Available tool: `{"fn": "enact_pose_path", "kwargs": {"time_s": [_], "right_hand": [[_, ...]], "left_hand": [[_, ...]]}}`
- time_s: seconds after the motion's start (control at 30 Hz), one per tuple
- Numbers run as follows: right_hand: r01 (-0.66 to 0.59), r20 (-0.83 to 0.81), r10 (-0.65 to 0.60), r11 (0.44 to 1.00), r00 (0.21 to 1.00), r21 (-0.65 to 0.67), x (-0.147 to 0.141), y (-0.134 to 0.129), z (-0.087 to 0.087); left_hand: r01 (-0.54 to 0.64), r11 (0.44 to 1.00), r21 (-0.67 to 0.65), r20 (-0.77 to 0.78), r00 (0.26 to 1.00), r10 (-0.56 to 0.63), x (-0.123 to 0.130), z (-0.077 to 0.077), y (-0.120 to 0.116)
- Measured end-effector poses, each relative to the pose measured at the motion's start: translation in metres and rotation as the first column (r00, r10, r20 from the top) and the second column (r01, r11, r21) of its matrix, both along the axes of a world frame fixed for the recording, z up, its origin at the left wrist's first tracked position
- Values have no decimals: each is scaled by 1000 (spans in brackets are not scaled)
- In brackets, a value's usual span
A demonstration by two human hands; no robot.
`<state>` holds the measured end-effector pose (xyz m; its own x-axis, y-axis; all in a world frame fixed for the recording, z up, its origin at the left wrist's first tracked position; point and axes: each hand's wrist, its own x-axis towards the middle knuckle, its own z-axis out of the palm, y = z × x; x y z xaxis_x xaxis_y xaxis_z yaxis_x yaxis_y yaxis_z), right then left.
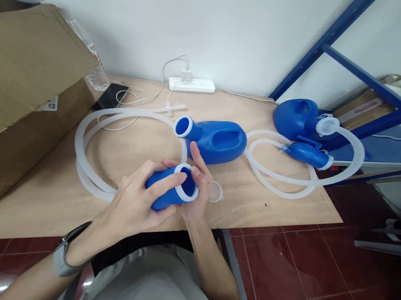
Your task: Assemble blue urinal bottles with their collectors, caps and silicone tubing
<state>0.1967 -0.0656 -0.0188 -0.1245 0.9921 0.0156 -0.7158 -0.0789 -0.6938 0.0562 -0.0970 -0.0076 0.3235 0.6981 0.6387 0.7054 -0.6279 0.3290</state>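
Observation:
Between my hands is a blue plastic cup-like funnel (166, 185) with a white ring round its wide mouth, tilted toward me and to the right. My left hand (143, 194) wraps its side, index finger on the white rim. From the right, my right hand (197, 190) grips the rim with its thumb, one finger stretched up. Just behind stands a blue urinal bottle (220, 143) with a handle and an open white-rimmed neck. A clear round cap (216, 192) lies right of my right hand. Left of my hands, a translucent hose (81, 145) is coiled.
At the right lie another blue bottle (290, 116), a blue funnel piece (302, 152) and a second coiled hose (288, 177). A cardboard box (12, 103) fills the left. A white power strip (199, 86), a black phone (111, 97) and a clear plastic bottle (97, 76) are along the back.

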Motion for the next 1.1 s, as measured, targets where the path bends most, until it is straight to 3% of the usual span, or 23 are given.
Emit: {"fn": "enact_pose_path", "kwargs": {"time_s": [0.13, 0.27, 0.53, 0.8, 1.1], "right_hand": [[-50, 108, 47, 999, 993, 22, 10, 11, 3], [-72, 181, 67, 997, 981, 23, 19, 13, 5], [-25, 137, 16, 998, 990, 61, 12, 6, 0], [-141, 210, 133, 990, 969, 24, 18, 5, 3], [-75, 153, 77, 997, 985, -23, 17, 2, -1]], "left_hand": [[6, 1000, -13, -34, 999, -7, -1, -2, 5], [18, 1000, -1, -183, 983, -18, -3, 0, 5], [1, 999, 53, -211, 977, 10, -1, 5, 2], [-51, 992, 117, -291, 953, 83, 5, 3, -1], [-22, 996, 84, -333, 942, 49, 3, 4, 4]]}}
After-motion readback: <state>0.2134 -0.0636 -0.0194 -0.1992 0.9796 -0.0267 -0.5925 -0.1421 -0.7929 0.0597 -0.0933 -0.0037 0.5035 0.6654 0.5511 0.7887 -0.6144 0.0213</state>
